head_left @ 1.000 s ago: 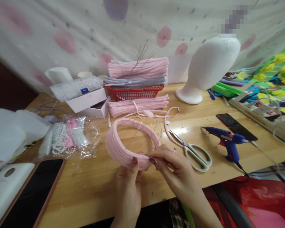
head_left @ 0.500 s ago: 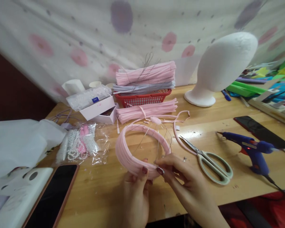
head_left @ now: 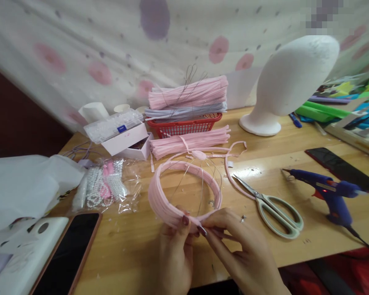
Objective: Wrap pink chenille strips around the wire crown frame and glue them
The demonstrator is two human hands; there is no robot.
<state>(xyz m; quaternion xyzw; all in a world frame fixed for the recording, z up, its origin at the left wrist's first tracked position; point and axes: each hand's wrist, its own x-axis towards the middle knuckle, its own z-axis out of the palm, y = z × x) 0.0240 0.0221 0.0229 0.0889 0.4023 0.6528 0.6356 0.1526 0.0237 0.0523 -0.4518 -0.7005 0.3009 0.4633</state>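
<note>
A round pink hoop (head_left: 155,192), built from many fuzzy pink strips side by side, is held tilted above the table near its front edge. Thin wires (head_left: 202,192) arch over its opening to a pink tuft (head_left: 199,155) at the top. My left hand (head_left: 176,254) clasps the hoop's near side, thumb on the inner rim. Just to the right, my right hand (head_left: 240,241) is closed with thumb and index finger pinching a pink strip at the near rim. How the strip runs beneath these fingers is hidden.
Open scissors (head_left: 276,215) and a blue glue gun (head_left: 324,186) lie right. Behind stand a red basket (head_left: 184,128) with pink bundles (head_left: 190,141), and a white foam head (head_left: 290,82). Bagged pearl strings (head_left: 103,188) and a phone (head_left: 67,254) lie left; another phone (head_left: 341,168) lies right.
My right fingertips have shifted slightly left and down along the hoop's near rim. The hoop has tilted a little, and the wires over its opening have swung. My left hand keeps its hold.
</note>
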